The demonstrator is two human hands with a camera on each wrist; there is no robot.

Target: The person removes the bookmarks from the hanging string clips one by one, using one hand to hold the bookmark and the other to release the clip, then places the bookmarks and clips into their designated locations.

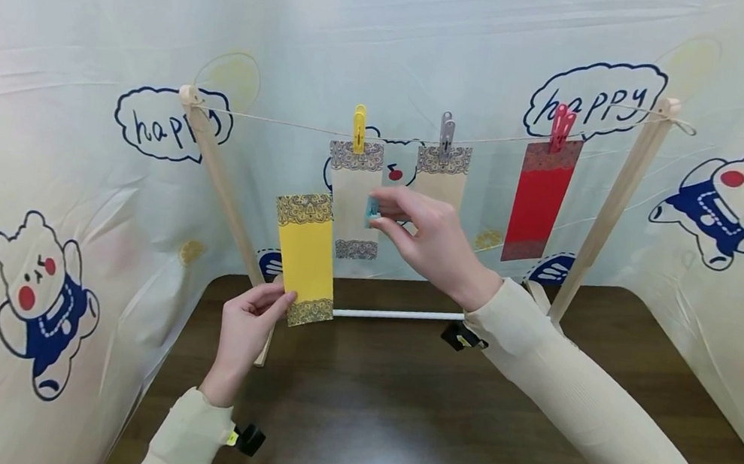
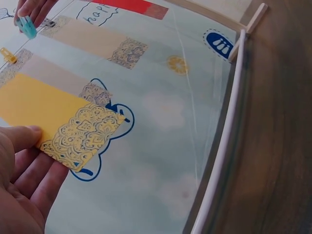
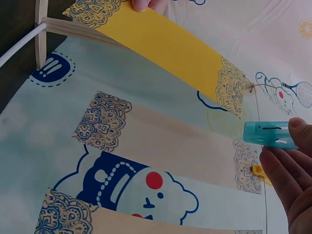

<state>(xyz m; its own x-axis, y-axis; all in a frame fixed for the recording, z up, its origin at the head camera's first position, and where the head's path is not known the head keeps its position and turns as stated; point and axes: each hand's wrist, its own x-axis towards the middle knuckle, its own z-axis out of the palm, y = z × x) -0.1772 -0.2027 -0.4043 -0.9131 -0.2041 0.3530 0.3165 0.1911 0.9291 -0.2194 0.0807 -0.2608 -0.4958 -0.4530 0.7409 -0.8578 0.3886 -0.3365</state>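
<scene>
My left hand (image 1: pixel 249 325) pinches a yellow card with patterned ends (image 1: pixel 307 255) near its lower left edge, thumb in front and fingers behind. The card stands nearly upright, in front of and below the string (image 1: pixel 275 121). Between thumb and fingers, my right hand (image 1: pixel 428 242) pinches a teal clothespin (image 3: pixel 265 132), to the right of the yellow card and apart from it. Behind the hands, a pale card (image 1: pixel 356 204) hangs from a yellow clothespin (image 1: pixel 359 128). A beige card (image 1: pixel 448 183), partly hidden by the right hand, hangs from a grey clothespin (image 1: pixel 446 135).
A red card (image 1: pixel 539 200) hangs at the right from red clothespins (image 1: pixel 561 127). Wooden posts (image 1: pixel 221 178) carry the string at both sides, with a white rod (image 1: pixel 397 315) low between them. A dark wooden table (image 1: pixel 380 414) lies below; a printed cloth (image 1: pixel 80 156) surrounds it.
</scene>
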